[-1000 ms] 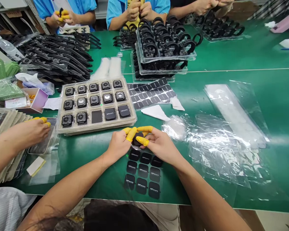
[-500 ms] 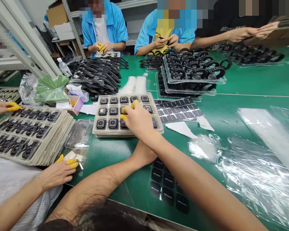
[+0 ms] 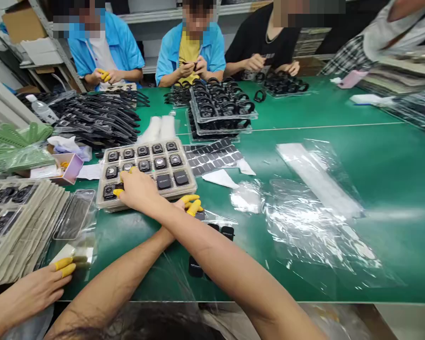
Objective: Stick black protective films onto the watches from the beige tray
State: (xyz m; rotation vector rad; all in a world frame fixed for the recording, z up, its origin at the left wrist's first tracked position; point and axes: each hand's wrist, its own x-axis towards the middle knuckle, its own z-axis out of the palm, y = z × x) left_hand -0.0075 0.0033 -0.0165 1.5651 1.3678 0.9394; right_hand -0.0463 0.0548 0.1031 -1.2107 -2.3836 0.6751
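My right arm crosses over my left. My right hand (image 3: pixel 140 189), in yellow finger cots, reaches into the front row of a compartmented tray (image 3: pixel 147 193). Its thumb and fingers close around a dark watch body (image 3: pixel 119 186), mostly hidden. Watch bodies (image 3: pixel 157 148) fill the rows, many with sensor backs up; two at front right show flat black faces (image 3: pixel 181 177). Just in front of the tray, my left hand (image 3: pixel 188 205), also in yellow cots, pinches the edge of a clear sheet with black square stickers (image 3: pixel 195 267). My forearm covers part of this sheet.
At left, a co-worker's hand (image 3: pixel 53 278) rests near a clear tray (image 3: pixel 74 215) and stacked watch trays (image 3: pixel 38 226). Black straps (image 3: pixel 102 118) and stacked strapped watches (image 3: pixel 219 108) stand behind. Clear film (image 3: pixel 315 222) lies at right. Several co-workers sit opposite.
The view has swung right. My right hand has moved left along the tray's front row. My left hand's yellow-tipped fingers, hidden before, now show beside the sticker sheet.
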